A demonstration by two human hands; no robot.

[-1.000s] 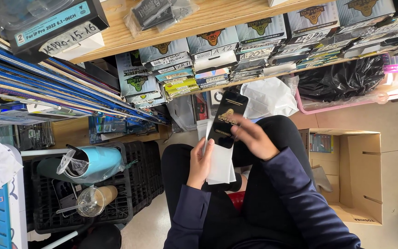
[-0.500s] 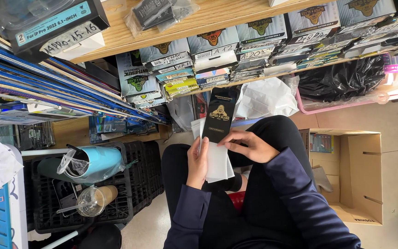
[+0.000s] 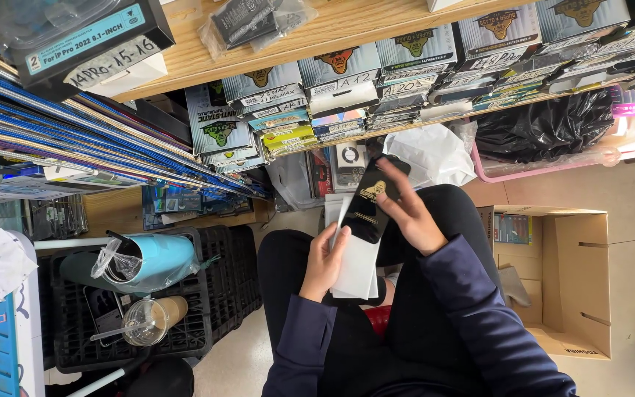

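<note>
My left hand [image 3: 323, 259] grips a stack of flat white packs [image 3: 356, 261] held over my lap. My right hand [image 3: 409, 213] holds a flat black pack [image 3: 371, 200] with a gold emblem, tilted and lying across the top of the white stack. Both sleeves are dark blue, and I sit with dark trousers over my knees. Part of the white stack is hidden under the black pack.
A wooden shelf [image 3: 376, 18] ahead carries rows of small flat boxes [image 3: 347, 103]. A black crate [image 3: 207, 294] at left holds a teal tumbler [image 3: 152, 257] and a plastic cup [image 3: 148, 317]. An open cardboard box [image 3: 575, 272] stands at right, a black bag [image 3: 545, 121] in a pink bin behind it.
The black pack has swung from upright to tilted again and my right hand has moved up along its right edge. My left hand keeps the white stack.
</note>
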